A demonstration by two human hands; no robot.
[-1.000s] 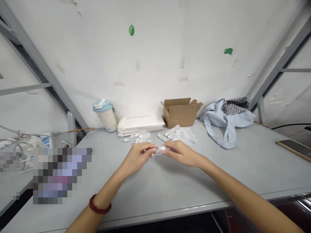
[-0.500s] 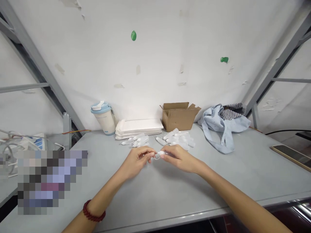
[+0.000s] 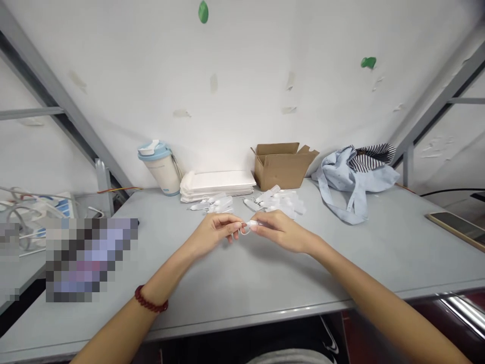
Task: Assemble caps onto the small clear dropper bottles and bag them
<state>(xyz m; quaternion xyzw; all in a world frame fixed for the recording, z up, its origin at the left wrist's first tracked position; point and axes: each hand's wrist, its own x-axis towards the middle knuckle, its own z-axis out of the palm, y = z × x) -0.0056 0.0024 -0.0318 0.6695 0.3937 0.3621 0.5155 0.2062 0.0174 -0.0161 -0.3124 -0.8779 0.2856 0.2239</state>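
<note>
My R hand (image 3: 278, 230) is pinching the small white pc (image 3: 252, 223) at 12 o'clock, above the tabletop (image 3: 242, 285); my L hand (image 3: 219, 231) is apparently pinching its thin looped end (image 3: 246, 233). Similar pcs (image 3: 219, 203) are lying at its 11 & 1. I'm needing a light, steady grip, both ends aligned.

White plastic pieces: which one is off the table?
The white piece held up between the left hand and right hand; the others lie in two clusters on the grey table.

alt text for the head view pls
Right hand pinches a small white piece, left hand at its tip, above a gray table. Behind: translucent pieces, a white stack, a lidded cup, a cardboard box, a blue bag.
</note>
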